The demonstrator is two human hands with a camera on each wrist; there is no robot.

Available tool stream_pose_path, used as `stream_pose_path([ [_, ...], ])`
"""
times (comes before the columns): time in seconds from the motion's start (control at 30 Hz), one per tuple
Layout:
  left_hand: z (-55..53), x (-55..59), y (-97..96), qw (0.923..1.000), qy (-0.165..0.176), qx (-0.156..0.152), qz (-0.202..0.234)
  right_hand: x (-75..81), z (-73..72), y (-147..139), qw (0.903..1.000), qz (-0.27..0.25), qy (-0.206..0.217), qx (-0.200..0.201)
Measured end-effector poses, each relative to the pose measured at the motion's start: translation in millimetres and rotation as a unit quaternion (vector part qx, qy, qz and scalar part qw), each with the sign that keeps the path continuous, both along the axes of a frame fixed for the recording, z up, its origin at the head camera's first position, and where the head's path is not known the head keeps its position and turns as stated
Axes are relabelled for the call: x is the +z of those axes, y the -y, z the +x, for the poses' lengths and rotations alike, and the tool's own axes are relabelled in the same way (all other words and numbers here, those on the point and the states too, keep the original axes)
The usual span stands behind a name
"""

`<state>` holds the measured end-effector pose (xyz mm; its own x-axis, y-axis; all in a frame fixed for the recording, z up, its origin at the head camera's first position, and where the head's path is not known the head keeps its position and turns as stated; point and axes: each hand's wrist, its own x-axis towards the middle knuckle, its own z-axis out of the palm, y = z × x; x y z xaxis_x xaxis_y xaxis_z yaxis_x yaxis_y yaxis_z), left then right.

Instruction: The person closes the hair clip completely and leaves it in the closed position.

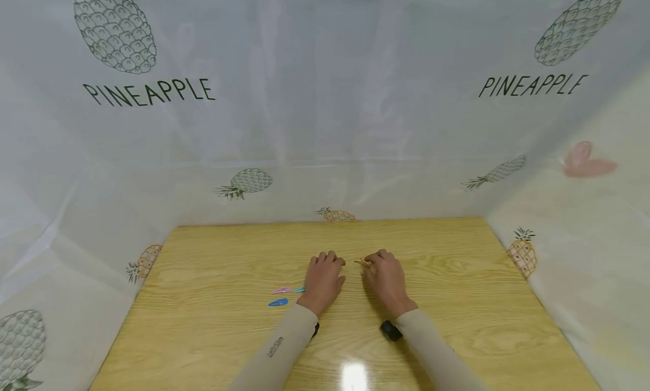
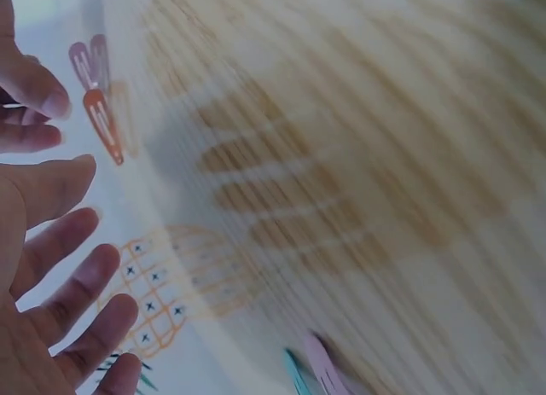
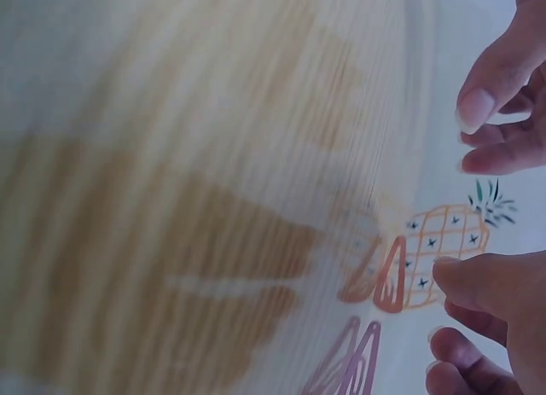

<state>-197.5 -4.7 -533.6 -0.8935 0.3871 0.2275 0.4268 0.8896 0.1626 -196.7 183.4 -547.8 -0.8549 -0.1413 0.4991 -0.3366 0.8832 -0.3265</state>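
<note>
My left hand [image 1: 323,278] is over the middle of the table, its fingers spread and holding nothing. To its right my right hand [image 1: 387,278] has its fingertips beside an orange snap hair clip [image 1: 362,263]. In the right wrist view, the orange clip [image 3: 391,275] lies just off the thumb tip, and a mauve hair clip [image 3: 360,361] lies near it. Thumb and fingers of the right hand stand apart there. The left wrist view shows the orange clip [image 2: 102,126] and the mauve clip [image 2: 85,66] by the right hand's fingertips.
Left of my left hand lie a pink hair clip [image 1: 281,290], a teal hair clip [image 1: 300,289], partly covered by the hand, and a blue hair clip [image 1: 278,302]. A pineapple-print sheet [image 1: 325,126] hangs behind the wooden table [image 1: 203,334] and along both sides.
</note>
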Motion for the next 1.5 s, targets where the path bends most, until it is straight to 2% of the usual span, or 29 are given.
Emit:
stream_pose_path([
  [0.4,-16.7,-8.6,-15.6,0.9988,0.018,0.016,-0.044,-0.9,-11.8,-1.6,0.9997,0.019,0.014,-0.003],
  [0.63,-18.6,-1.0,-22.3,0.9968,0.036,0.031,-0.063,1.8,-15.4,4.9,0.9978,0.029,0.060,-0.005],
  [0.83,-22.2,-3.2,-27.7,0.9961,0.022,0.042,-0.074,2.5,-17.9,11.2,0.9951,0.056,0.080,-0.012],
  [1.13,-25.4,-11.2,-35.2,0.9973,0.000,0.041,-0.061,5.6,-20.5,15.0,0.9915,0.076,0.104,-0.019],
  [1.5,-15.5,-6.8,-18.4,0.9995,-0.025,0.012,-0.018,13.9,-4.6,9.7,0.9949,0.046,0.086,0.028],
])
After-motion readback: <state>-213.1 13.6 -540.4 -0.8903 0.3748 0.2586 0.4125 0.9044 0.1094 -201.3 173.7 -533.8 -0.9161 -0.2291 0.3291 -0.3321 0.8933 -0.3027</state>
